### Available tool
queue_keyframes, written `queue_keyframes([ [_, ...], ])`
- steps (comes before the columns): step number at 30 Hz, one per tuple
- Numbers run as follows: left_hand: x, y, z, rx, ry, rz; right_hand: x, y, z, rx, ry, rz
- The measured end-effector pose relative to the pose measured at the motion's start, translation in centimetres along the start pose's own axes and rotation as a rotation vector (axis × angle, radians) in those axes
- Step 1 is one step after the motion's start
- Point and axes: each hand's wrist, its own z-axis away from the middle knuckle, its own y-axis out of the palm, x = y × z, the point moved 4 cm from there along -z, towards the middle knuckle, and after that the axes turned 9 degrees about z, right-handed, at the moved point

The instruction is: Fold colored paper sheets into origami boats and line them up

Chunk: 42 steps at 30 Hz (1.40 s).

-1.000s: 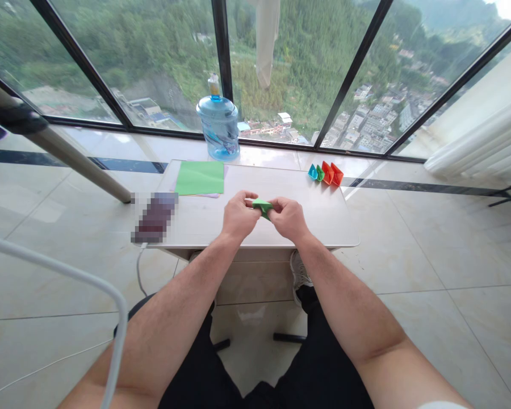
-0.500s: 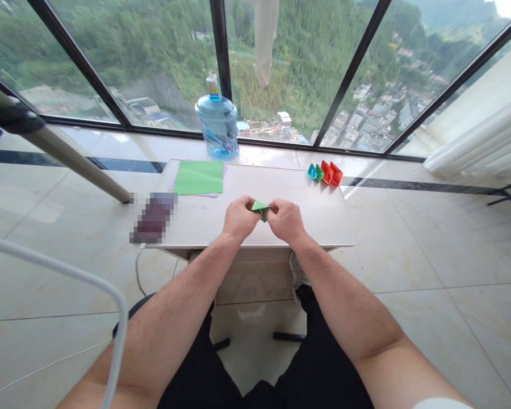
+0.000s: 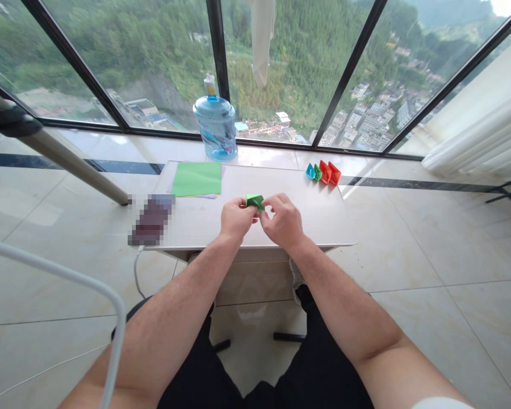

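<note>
Between my two hands, above the front half of the white table (image 3: 204, 227), is a small folded green paper (image 3: 254, 200). My left hand (image 3: 237, 218) pinches it from the left and below. At its right edge, the thumb and forefinger of my right hand (image 3: 283, 218) close on the paper. Its lower part is hidden behind my fingers. Several small folded paper boats (image 3: 325, 172) in blue, green and red stand in a row at the table's back right. A stack of coloured paper sheets, a green sheet (image 3: 196, 179) on top, lies at the back left.
A blurred-out phone-like object (image 3: 152, 220) with a cable lies at the table's left edge. Behind the table, a blue water jug (image 3: 215, 128) stands by the window. A slanted pole (image 3: 76, 156) and a white curved tube (image 3: 68, 270) are on the left.
The green paper has turned and shifted slightly left, now showing a broader face. My right hand's fingers have loosened and re-gripped at its right edge. The left hand keeps its hold.
</note>
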Motion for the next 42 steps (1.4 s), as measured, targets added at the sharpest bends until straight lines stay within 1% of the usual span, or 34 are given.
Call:
queue_keyframes([
  [2, -0.1, -0.1, 0.0, -0.007, 0.066, -0.051, 0.4, 0.1, 0.1, 0.012, -0.026, 0.089],
  [6, -1.4, -0.1, 0.8, -0.017, 0.258, -0.36, 0.3, 0.3, 0.0, 0.06, 0.032, 0.217],
  [8, -2.0, 0.3, 1.3, 0.022, 0.32, -0.415, 0.1, 0.3, -0.1, 0.081, 0.063, 0.247],
  [10, -2.3, 0.6, 1.6, 0.103, 0.341, -0.376, -0.2, 0.3, -0.2, 0.096, 0.091, 0.254],
  [14, -1.5, 1.0, 1.4, 0.255, 0.298, -0.307, -0.9, 0.1, -0.5, 0.098, 0.168, 0.22],
  [17, -0.9, 0.9, 0.9, 0.306, 0.293, -0.256, -1.3, 0.1, -0.7, 0.094, 0.209, 0.184],
  [20, -0.8, 0.8, 0.9, 0.333, 0.287, -0.218, -1.5, 0.1, -0.8, 0.081, 0.21, 0.134],
  [24, -1.4, 1.0, 1.2, 0.345, 0.246, -0.168, -1.6, 0.1, -0.9, 0.049, 0.19, 0.062],
  [28, -1.8, 1.2, 1.4, 0.361, 0.177, 0.008, -1.6, 0.1, -0.9, 0.022, 0.157, -0.043],
  [31, -1.7, 1.2, 1.3, 0.317, 0.105, 0.138, -1.5, 0.1, -0.9, 0.01, 0.162, -0.126],
  [34, -1.5, 1.2, 1.3, 0.256, 0.074, 0.231, -1.4, 0.1, -0.8, -0.006, 0.201, -0.153],
  [38, -1.5, 1.4, 1.6, 0.233, 0.049, 0.261, -1.4, 0.2, -0.8, -0.014, 0.258, -0.17],
  [42, -1.6, 1.5, 1.7, 0.251, 0.017, 0.277, -1.4, 0.3, -0.8, 0.002, 0.279, -0.232],
])
